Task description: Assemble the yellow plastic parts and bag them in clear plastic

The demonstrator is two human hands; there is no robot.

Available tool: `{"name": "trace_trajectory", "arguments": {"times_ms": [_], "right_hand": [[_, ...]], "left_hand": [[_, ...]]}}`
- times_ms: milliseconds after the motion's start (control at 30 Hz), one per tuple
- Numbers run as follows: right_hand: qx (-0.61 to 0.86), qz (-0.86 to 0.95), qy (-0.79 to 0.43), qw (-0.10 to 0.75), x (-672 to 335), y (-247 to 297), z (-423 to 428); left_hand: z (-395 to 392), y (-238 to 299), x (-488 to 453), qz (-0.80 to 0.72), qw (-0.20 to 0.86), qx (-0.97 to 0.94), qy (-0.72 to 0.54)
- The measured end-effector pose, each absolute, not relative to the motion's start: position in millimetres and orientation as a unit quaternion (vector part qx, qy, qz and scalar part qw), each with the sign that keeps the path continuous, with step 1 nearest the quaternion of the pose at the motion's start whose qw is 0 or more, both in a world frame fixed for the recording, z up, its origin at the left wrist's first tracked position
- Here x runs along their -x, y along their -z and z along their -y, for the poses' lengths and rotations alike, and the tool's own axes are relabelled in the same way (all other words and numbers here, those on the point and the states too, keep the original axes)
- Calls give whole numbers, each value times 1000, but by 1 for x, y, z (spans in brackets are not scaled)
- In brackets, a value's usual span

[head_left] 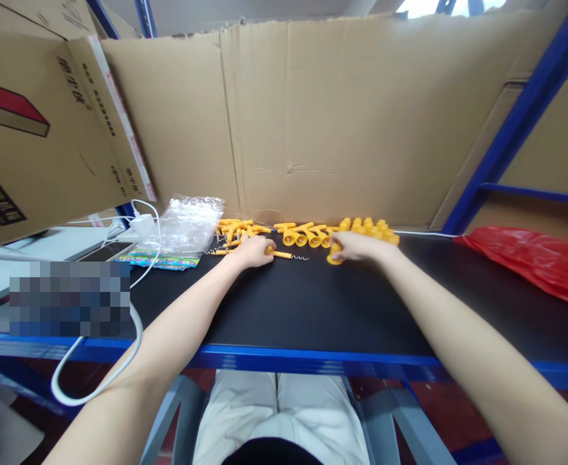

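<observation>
My left hand (257, 250) is closed around a yellow plastic handle with a spiral metal wire (299, 258) sticking out to its right. Just behind that hand lies a pile of yellow handles (233, 227), several with spiral wires. My right hand (352, 246) grips a yellow cup-shaped piece (334, 252), its flared rim down at the black tabletop. Between the hands, a row of yellow funnel-shaped pieces (301, 239) lies with the open ends facing me. More yellow cup-shaped pieces (368, 227) stand grouped behind my right hand, which hides some of them.
Clear plastic bags (187, 223) lie left of the pile, over a colourful packet (168, 261). A white cable (136, 323) loops across the left edge near my forearm. Cardboard (337, 129) walls the back; a red plastic bag (530, 258) lies right. A blue rail (284, 358) edges the front.
</observation>
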State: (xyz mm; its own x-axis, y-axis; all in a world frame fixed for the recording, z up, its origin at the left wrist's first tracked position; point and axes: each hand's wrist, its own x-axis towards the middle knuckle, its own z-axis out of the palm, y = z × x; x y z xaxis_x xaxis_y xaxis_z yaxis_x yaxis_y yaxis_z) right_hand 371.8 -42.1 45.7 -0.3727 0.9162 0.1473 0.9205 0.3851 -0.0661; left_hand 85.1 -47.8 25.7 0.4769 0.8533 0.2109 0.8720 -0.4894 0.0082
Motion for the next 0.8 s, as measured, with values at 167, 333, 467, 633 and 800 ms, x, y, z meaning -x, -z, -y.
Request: {"name": "trace_trajectory", "arguments": {"times_ms": [167,333,467,633,800], "right_hand": [[561,824,-81,29,-340,-48,60],[549,834,12,55,-336,-44,60],[512,852,97,45,-337,-39,58],[481,871,86,53,-334,-37,59],[471,878,18,81,-335,-36,56]], "left_hand": [[49,-28,-86,499,21,862,84],[48,-28,-85,493,18,865,88],[49,-28,-85,496,15,863,97],[50,-30,-86,504,16,858,98],[50,-29,-85,500,18,860,101]]}}
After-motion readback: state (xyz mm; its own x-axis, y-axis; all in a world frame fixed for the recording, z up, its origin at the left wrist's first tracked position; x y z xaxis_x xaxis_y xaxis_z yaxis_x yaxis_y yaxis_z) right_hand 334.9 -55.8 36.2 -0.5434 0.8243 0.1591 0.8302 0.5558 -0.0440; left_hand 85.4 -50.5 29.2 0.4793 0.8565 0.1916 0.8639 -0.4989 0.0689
